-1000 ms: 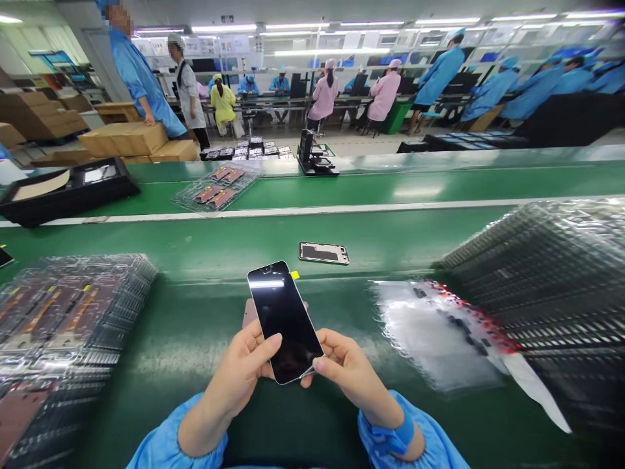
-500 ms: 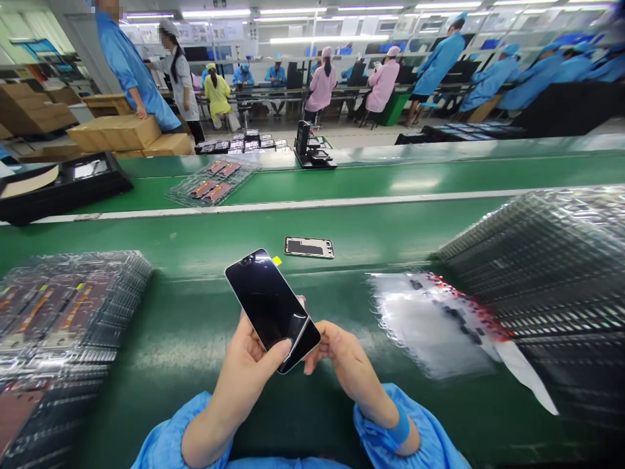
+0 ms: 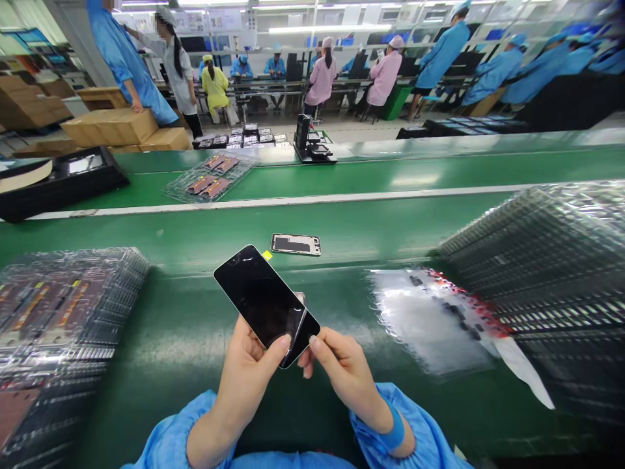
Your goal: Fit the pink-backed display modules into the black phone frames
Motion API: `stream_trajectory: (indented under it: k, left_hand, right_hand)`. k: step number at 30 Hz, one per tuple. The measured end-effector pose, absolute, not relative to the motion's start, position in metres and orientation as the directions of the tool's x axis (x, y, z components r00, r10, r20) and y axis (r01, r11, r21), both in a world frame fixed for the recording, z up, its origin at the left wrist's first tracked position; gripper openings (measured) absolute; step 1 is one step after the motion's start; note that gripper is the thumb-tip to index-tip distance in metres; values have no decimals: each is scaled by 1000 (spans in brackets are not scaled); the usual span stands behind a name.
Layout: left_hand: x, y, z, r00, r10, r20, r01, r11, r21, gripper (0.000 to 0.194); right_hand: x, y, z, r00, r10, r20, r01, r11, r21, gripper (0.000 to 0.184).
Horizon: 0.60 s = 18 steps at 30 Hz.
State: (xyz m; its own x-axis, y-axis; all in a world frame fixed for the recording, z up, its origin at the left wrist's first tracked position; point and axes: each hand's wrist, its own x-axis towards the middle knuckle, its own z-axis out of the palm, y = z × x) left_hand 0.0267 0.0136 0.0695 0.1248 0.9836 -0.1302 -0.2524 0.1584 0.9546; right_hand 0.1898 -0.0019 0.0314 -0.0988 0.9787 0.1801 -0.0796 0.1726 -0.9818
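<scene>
A black phone screen panel is held above the green bench, tilted with its top to the upper left and a small yellow tab at its far corner. My left hand grips its near end, thumb on the glass. My right hand pinches the near right corner, where a clear film edge lifts off the glass. Both sleeves are blue.
A phone frame lies on the green belt beyond the panel. Stacked clear trays stand at left, a taller stack at right, with peeled films between. A clear tray sits farther back. Other workers are behind.
The panel has turned anticlockwise and tilted flatter, its top swinging left. The film at its near right corner has come up under my right fingers. The phone frame on the belt has drifted left.
</scene>
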Motion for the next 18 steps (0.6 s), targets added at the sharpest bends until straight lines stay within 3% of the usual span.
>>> stream_trajectory:
  k: [5,10,14,18]
  left_hand:
    - [28,11,68,119,984,-134,-250,160,955,41]
    - [14,32,68,94,981,-168,-243,187,952,39]
    - [-17,98,54,-63,983,-170,-154,159,975,40]
    - [-51,184,42,-227,960,-162,10,169,986,29]
  right_hand:
    - [190,-2,29,-142,972,186,-155,164,-974,45]
    - [196,2,24,-136,982,131,-152,110,-982,42]
    - [206,10,9,-69,995,71,109,78,-991,50]
    - [208,22,-9,-34,991,126,292,130,-948,45]
